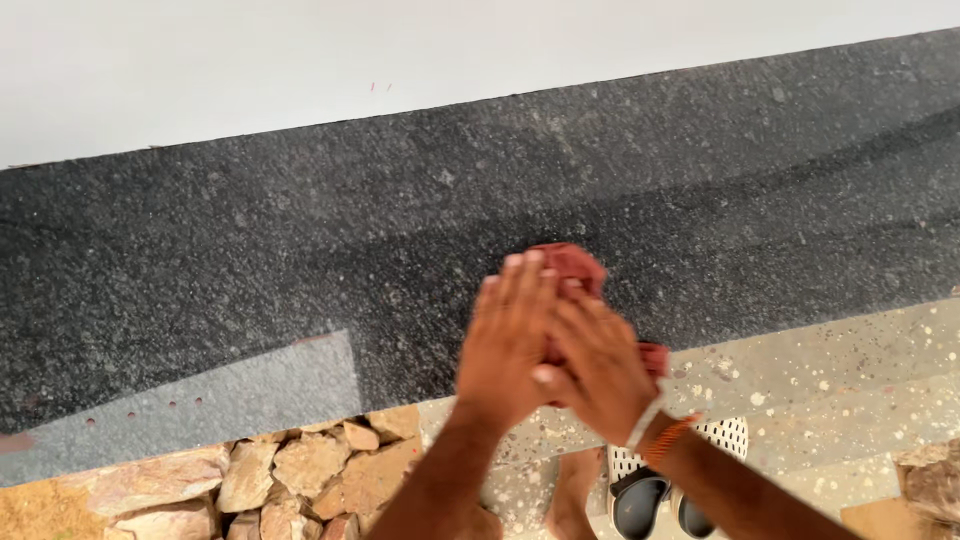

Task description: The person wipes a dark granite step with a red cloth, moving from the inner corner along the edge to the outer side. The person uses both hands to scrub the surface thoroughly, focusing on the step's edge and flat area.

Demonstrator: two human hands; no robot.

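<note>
Both hands are down on the dark speckled stone slab (300,240), one laid partly over the other, pressing on a reddish cloth (572,266). The left hand (508,345) comes up from the bottom of the view with the forearm angled slightly rightwards, palm down, fingers stretched out long and held close together, flat on the cloth rather than curled round it. The right hand (598,370) crosses in from the lower right, its fingers also extended and lying across the back edge of the left hand, thumb tucked towards the middle; a pale band and an orange thread (668,438) sit at its wrist. The cloth is bunched under the two palms, a rounded wad showing just past the fingertips and a small corner peeking out at the right of the right hand. It lies near the front edge of the slab, where the dark top meets a lighter, paint-spattered face (830,370). Below, rough tan stones (300,470) are stacked at the left, and a foot in a pale sandal (690,480) stands at the lower right.
</note>
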